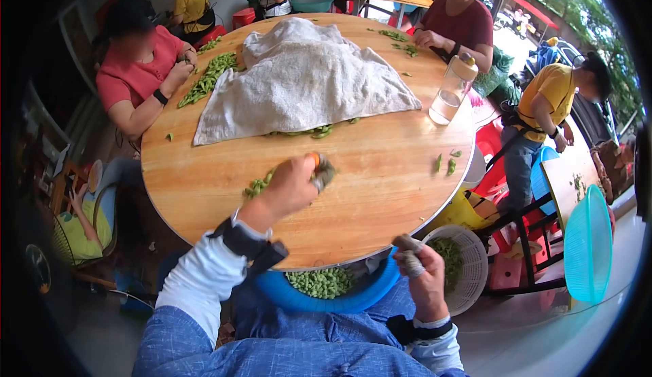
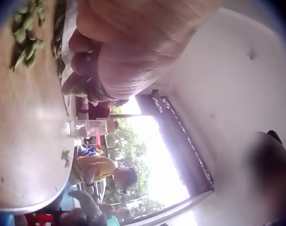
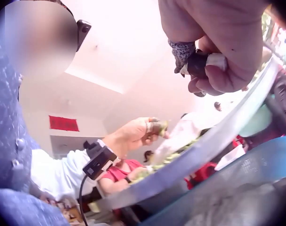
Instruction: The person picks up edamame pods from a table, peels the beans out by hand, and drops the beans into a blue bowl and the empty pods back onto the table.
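My left hand (image 1: 288,185) is above the wooden table, just right of a small pile of green soybean pods (image 1: 258,185). Its wrapped fingers pinch a greenish pod (image 3: 164,128) in the right wrist view, mostly covered by the fingertips. Lower right, my right hand (image 1: 424,282) is between the blue basin and the white basket. Tape and cloth wrap its thumb and index finger, and the fingers (image 3: 213,70) are loosely curled with nothing visible in them. Shelled green beans lie in the blue basin (image 1: 380,289) at my lap, under the table edge.
A pale towel (image 1: 305,78) covers a heap of pods on the round table (image 1: 380,180). A water bottle (image 1: 454,92) stands at the right, near a few loose pods (image 1: 451,166). Beside my right hand is a white basket (image 1: 475,268) of green pods. Other people sit around the table.
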Demonstrator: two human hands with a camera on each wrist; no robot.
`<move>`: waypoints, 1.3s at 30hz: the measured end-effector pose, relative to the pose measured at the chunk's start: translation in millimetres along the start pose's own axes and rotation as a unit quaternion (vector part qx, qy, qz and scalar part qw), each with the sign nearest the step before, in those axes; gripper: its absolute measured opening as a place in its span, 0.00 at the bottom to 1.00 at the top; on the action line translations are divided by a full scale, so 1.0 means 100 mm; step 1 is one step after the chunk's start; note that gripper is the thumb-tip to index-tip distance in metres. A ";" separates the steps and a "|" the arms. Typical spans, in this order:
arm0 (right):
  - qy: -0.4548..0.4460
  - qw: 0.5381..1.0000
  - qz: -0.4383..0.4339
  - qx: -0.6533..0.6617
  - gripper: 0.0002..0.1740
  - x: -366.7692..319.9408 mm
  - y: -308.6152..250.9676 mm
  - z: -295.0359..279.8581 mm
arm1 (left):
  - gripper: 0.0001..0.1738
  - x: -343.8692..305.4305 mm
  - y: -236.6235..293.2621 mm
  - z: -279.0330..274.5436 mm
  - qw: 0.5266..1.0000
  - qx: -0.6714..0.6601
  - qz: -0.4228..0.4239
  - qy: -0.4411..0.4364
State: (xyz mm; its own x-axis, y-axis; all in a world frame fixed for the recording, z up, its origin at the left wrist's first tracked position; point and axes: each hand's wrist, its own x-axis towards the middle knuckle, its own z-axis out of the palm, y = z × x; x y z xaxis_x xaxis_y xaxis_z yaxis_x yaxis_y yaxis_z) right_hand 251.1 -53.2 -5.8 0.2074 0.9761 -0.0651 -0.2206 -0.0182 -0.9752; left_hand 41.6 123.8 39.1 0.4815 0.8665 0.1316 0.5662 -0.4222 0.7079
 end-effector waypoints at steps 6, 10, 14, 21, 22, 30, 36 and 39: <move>-0.194 0.955 0.134 0.181 0.20 0.19 -0.08 0.60 | 0.08 -0.85 0.16 0.23 0.910 -0.392 -0.071 -0.117; -0.228 0.957 0.126 0.124 0.16 0.15 0.09 0.67 | 0.11 -1.16 -0.04 0.38 0.826 -0.542 -0.119 -0.095; -0.244 0.957 0.107 0.113 0.15 0.07 0.01 0.74 | 0.14 -1.25 -0.01 0.32 0.824 -0.531 -0.131 -0.150; -0.267 0.964 0.006 0.009 0.14 0.02 0.00 0.78 | 0.11 -1.28 0.00 0.18 0.926 -0.333 0.066 -0.166; -0.236 0.972 0.017 0.015 0.15 0.00 -0.02 0.79 | 0.11 -1.31 0.00 0.18 0.926 -0.335 0.030 -0.172; -0.198 0.977 0.077 0.030 0.13 -0.10 -0.10 0.78 | 0.13 -1.38 0.14 0.13 0.994 0.026 0.103 -0.007; -0.164 0.978 0.124 0.011 0.13 -0.09 -0.06 0.80 | 0.11 -1.37 0.11 0.12 0.969 0.129 0.211 0.025; -0.184 0.974 0.132 0.004 0.11 -0.06 -0.02 0.76 | 0.09 -1.36 0.10 0.10 0.964 0.148 0.222 0.000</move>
State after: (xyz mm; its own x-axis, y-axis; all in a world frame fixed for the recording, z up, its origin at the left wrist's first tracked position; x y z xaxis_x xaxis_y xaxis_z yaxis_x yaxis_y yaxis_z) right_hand 178.1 -42.7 12.8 -0.2130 0.9492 -0.2317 -0.2277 -0.2789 -0.9330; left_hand -11.2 -1.4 21.5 0.7195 0.5837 0.3764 0.4707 -0.8083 0.3537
